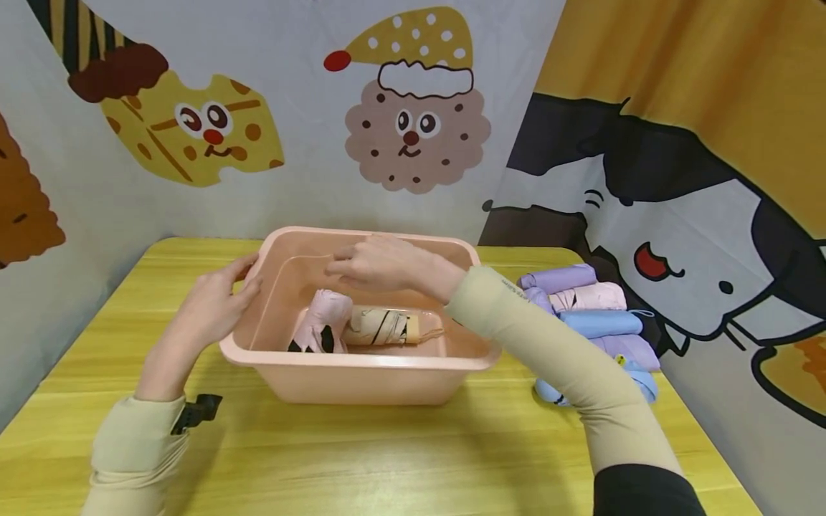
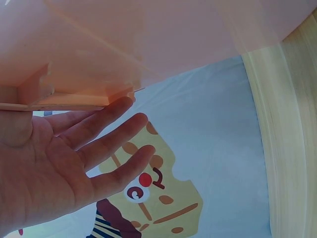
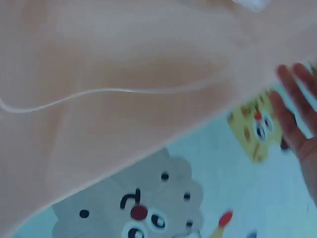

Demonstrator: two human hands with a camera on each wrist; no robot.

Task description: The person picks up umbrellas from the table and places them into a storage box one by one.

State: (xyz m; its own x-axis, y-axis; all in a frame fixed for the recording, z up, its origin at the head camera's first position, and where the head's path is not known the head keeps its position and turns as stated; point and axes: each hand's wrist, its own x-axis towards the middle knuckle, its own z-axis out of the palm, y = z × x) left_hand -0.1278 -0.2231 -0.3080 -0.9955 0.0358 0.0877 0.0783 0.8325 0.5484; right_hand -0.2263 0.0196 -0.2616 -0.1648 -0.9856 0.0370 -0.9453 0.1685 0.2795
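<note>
A pink plastic tub (image 1: 361, 387) stands on the table. Inside it, a pale pink fabric roll (image 1: 328, 315) with black patches leans at the left, beside a cream, black-striped roll (image 1: 383, 326) that has a tan band and a cord. My left hand (image 1: 222, 304) rests at the tub's left rim; in the left wrist view its fingers (image 2: 116, 134) are extended under the rim. Over the tub's interior, near the back wall, my right hand (image 1: 381, 261) is loosely bent and holds nothing. At the right edge of the right wrist view, its relaxed fingers (image 3: 290, 119) look blurred.
Several rolled fabric bundles in purple, pink and blue (image 1: 600, 322) lie piled at the table's right side, partly behind my right forearm. A wall covering with cartoon figures (image 1: 416, 136) stands behind the yellow wooden table (image 1: 361, 459).
</note>
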